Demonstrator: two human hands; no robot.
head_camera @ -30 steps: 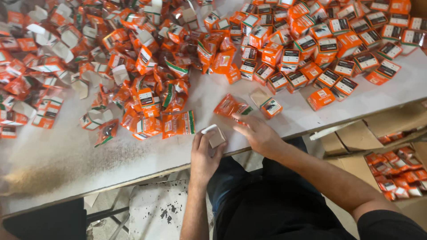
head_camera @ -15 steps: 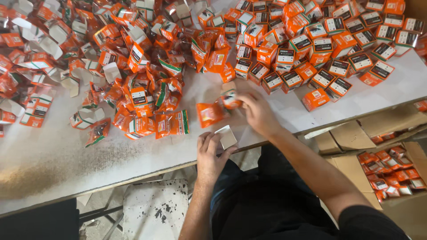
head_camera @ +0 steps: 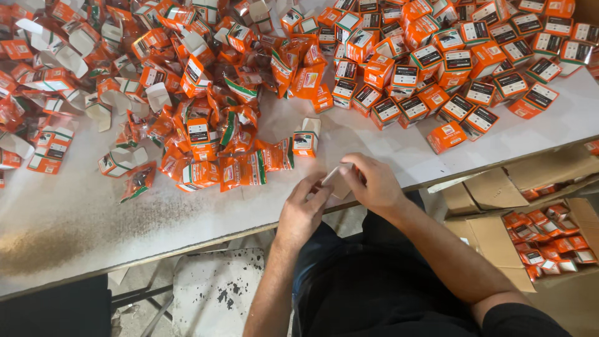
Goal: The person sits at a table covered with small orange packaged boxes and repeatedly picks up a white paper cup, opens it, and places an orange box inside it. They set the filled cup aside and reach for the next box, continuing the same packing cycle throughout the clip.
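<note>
- Cardboard carton [head_camera: 549, 249], on the floor to the person's right: partly filled with orange packs.
- Right hand [head_camera: 371, 184]: fingers curled round a small folded box [head_camera: 339, 181], held at the table [head_camera: 93, 218] edge.
- Left hand [head_camera: 304, 209]: fingers loosely extended, tips touching the same box.
- Open-flapped box [head_camera: 306, 140]: stood just beyond the hands.
- Orange sachets [head_camera: 240, 168]: loose heap, apparently unboxed.
- Closed orange boxes [head_camera: 455, 68]: many massed far right, seemingly finished.
- Empty open boxes [head_camera: 68, 47]: many remained far left.

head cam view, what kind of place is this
Probably a small packing workshop: a white worktable heaped with small orange boxes and sachets, plus a floor carton filled with more.
</note>
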